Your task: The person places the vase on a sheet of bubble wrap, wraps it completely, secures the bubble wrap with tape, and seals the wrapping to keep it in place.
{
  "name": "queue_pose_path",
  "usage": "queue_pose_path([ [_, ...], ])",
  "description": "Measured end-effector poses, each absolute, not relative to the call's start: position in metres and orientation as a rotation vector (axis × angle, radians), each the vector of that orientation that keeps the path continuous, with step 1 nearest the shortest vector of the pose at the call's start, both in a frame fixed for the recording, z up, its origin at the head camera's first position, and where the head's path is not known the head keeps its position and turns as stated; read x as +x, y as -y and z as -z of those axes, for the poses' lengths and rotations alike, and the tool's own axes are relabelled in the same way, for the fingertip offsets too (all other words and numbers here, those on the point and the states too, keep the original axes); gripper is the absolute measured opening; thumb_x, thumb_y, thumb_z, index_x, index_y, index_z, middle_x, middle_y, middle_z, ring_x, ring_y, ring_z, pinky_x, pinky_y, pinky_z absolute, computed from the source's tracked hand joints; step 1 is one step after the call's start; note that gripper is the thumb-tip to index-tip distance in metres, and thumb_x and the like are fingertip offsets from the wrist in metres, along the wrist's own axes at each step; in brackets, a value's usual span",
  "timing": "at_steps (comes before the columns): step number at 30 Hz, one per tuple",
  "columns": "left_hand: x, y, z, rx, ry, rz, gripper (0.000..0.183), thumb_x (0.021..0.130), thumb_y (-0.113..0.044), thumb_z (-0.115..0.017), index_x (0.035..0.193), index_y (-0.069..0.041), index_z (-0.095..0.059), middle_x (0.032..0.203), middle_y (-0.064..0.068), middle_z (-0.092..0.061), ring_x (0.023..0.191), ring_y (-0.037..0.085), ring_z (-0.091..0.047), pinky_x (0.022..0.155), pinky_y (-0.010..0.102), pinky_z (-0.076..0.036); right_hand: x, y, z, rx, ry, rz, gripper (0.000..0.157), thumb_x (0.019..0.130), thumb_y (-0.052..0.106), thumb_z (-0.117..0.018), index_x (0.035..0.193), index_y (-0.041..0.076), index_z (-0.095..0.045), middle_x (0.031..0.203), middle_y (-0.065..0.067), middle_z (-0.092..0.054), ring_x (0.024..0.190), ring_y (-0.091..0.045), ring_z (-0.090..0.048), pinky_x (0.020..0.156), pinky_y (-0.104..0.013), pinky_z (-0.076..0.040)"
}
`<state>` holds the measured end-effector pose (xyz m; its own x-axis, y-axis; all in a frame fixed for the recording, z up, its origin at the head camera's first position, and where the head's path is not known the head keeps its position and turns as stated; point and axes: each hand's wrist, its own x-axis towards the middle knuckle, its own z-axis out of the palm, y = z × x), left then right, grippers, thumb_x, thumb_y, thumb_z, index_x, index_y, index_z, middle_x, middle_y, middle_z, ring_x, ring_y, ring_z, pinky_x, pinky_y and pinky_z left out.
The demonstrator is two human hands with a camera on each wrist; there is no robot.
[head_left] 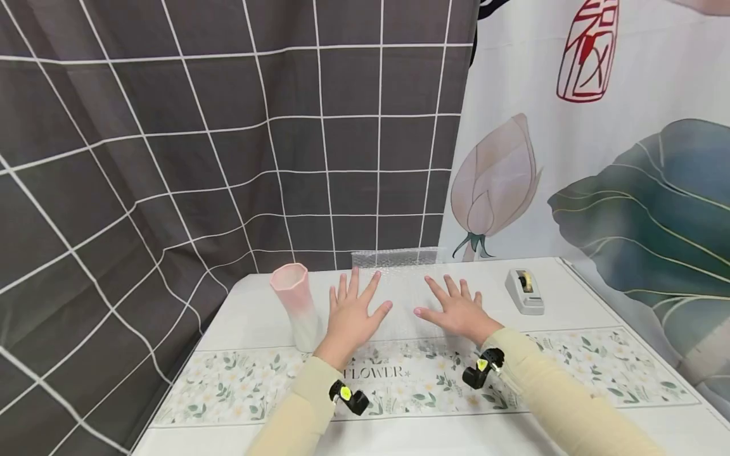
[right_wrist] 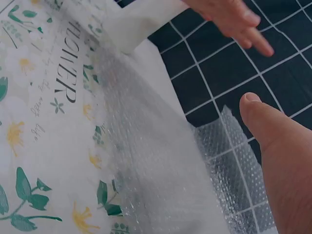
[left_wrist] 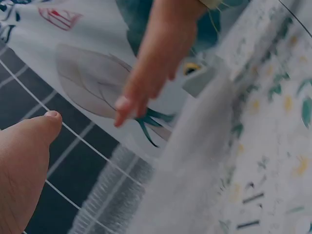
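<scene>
A sheet of clear bubble wrap (head_left: 399, 258) (right_wrist: 161, 161) lies across the middle of the table, its far edge sticking out past the back. Over its left side my left hand (head_left: 350, 320) is held with straight, spread fingers. My right hand (head_left: 459, 310) is held the same way over the right side. Both look raised above the sheet and hold nothing. Just left of my left hand stands a pink-and-white vase (head_left: 296, 310), upright, its foot partly behind the hand. A grey tape dispenser (head_left: 525, 292) with yellowish tape sits to the right of my right hand.
The white table (head_left: 245, 316) has a printed flower band with lettering. A dark gridded curtain (head_left: 228, 158) hangs behind and to the left. At the right hangs a white curtain (head_left: 513, 76) with a lotus print, close to the table's edge.
</scene>
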<state>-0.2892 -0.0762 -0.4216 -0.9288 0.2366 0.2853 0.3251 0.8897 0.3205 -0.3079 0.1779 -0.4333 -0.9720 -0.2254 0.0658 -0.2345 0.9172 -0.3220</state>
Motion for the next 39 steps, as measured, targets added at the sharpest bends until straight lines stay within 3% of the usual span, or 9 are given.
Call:
queue_pose_path([
  [10, -0.266, 0.097, 0.382, -0.468, 2.474, 0.611, 0.067, 0.101, -0.053, -0.048, 0.161, -0.027, -0.030, 0.167, 0.019, -0.014, 0.154, 0.041, -0.005, 0.119, 0.062, -0.016, -0.303, -0.171, 0.439, 0.380, 2.987, -0.603, 0.093, 0.092, 0.075, -0.047, 0.163, 0.020, -0.022, 0.162, -0.031, -0.017, 0.144, -0.063, -0.007, 0.106, -0.083, -0.003],
  [20, -0.262, 0.131, 0.360, -0.222, 2.104, 0.619, 0.077, 0.093, -0.041, -0.065, 0.159, -0.018, -0.034, 0.165, 0.025, -0.016, 0.152, 0.046, -0.007, 0.117, 0.069, -0.012, -0.309, -0.178, 0.440, 0.276, 2.930, -0.786, 0.093, 0.094, 0.075, -0.041, 0.164, 0.020, -0.012, 0.164, -0.032, -0.007, 0.145, -0.063, 0.003, 0.106, -0.082, 0.003],
  [29, -0.271, 0.173, 0.375, 0.171, 2.213, 0.836, 0.114, 0.079, -0.051, -0.081, 0.164, -0.024, -0.011, 0.167, 0.022, 0.000, 0.152, 0.047, -0.001, 0.118, 0.067, -0.004, -0.315, -0.188, 0.433, 0.223, 2.872, -0.880, 0.091, 0.096, 0.072, -0.041, 0.164, 0.020, -0.009, 0.164, -0.031, -0.006, 0.145, -0.061, 0.006, 0.106, -0.081, 0.006],
  [33, -0.278, 0.178, 0.386, 0.198, 2.227, 1.074, 0.124, 0.078, -0.046, -0.085, 0.164, -0.027, 0.003, 0.165, 0.024, -0.007, 0.148, 0.050, -0.017, 0.114, 0.068, -0.021, -0.313, -0.194, 0.427, 0.190, 2.851, -0.928, 0.090, 0.098, 0.069, -0.041, 0.164, 0.019, -0.008, 0.164, -0.032, -0.006, 0.145, -0.061, 0.007, 0.107, -0.080, 0.007],
  [36, -0.284, 0.180, 0.393, 0.163, 2.152, 1.264, 0.126, 0.078, -0.035, -0.087, 0.163, -0.030, 0.006, 0.158, 0.023, -0.028, 0.140, 0.047, -0.037, 0.109, 0.064, -0.034, -0.311, -0.197, 0.424, 0.182, 2.841, -0.962, 0.088, 0.099, 0.068, -0.041, 0.164, 0.020, -0.006, 0.164, -0.032, -0.005, 0.146, -0.060, 0.008, 0.107, -0.079, 0.008],
  [39, -0.288, 0.184, 0.396, 0.131, 2.100, 1.372, 0.125, 0.077, -0.026, -0.088, 0.163, -0.030, 0.002, 0.146, 0.021, -0.043, 0.131, 0.043, -0.047, 0.110, 0.059, -0.037, -0.310, -0.199, 0.424, 0.185, 2.830, -0.995, 0.087, 0.100, 0.067, -0.040, 0.164, 0.021, -0.004, 0.164, -0.032, -0.004, 0.146, -0.060, 0.008, 0.107, -0.079, 0.008],
])
